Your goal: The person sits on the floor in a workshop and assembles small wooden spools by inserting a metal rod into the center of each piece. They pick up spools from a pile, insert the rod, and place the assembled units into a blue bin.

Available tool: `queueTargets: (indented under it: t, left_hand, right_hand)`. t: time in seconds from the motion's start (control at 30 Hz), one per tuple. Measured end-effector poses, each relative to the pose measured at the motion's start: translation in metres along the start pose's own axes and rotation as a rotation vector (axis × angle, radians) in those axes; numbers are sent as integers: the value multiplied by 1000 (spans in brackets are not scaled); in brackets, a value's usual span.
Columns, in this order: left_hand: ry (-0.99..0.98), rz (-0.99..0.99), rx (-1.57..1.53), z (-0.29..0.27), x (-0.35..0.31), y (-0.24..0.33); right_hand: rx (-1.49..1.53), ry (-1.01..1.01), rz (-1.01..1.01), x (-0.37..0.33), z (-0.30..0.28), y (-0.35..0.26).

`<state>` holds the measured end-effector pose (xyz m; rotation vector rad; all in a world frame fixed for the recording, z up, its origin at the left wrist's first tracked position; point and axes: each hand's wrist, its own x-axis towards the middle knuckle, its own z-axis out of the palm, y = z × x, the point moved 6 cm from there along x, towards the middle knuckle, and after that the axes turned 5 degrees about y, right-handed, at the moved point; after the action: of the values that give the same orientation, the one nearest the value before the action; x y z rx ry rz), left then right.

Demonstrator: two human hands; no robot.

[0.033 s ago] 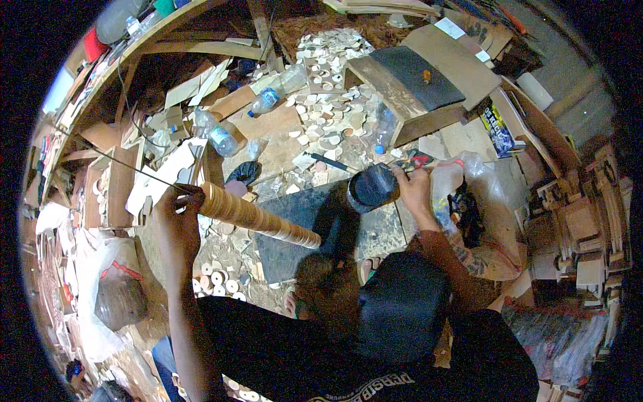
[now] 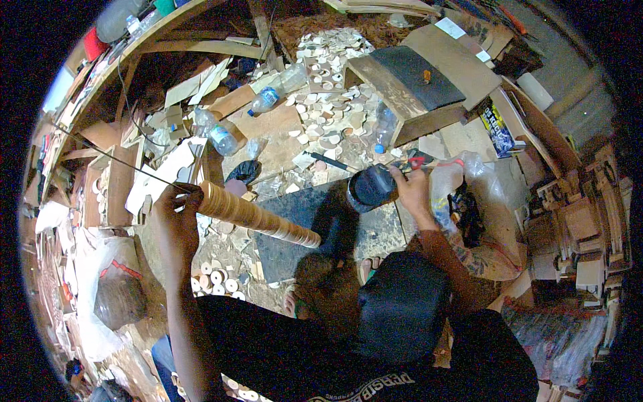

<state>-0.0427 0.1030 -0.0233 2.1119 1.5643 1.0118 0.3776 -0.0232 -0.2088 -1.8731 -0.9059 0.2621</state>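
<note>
A long stack of round wooden rings (image 2: 261, 220) is threaded on a thin dark rod (image 2: 127, 161) and slants down to the right. My left hand (image 2: 177, 201) is closed around the rod at the upper end of the stack. On the right, a black cylindrical container (image 2: 372, 187) stands above a dark board (image 2: 288, 251). My right hand (image 2: 414, 191) is at its right edge, fingers bent against it; part of the grip is hidden. A red-handled tool (image 2: 418, 161) lies just beyond that hand.
Loose wooden discs (image 2: 331, 120) cover the floor ahead. Plastic bottles (image 2: 221, 139) lie left of them. A low wooden bench with a black pad (image 2: 422, 77) stands at the far right. Several rings (image 2: 218, 278) lie below the stack. A wooden box (image 2: 110, 191) stands left.
</note>
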Motion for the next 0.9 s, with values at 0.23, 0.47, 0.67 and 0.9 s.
queueTargets:
  t: [0.23, 0.47, 0.67, 0.9]
  left_hand:
    - [1, -5, 111, -3, 4, 0]
    - [7, -18, 46, -2, 4, -1]
    - [-39, -148, 229, -4, 9, -1]
    - [-15, -132, 243, 7, 28, -5]
  right_hand:
    - [-292, -23, -264, -10, 29, -9]
    - [58, 202, -36, 14, 3, 37]
    - [869, 214, 707, -15, 16, 92]
    - [1035, -65, 657, -18, 43, 128]
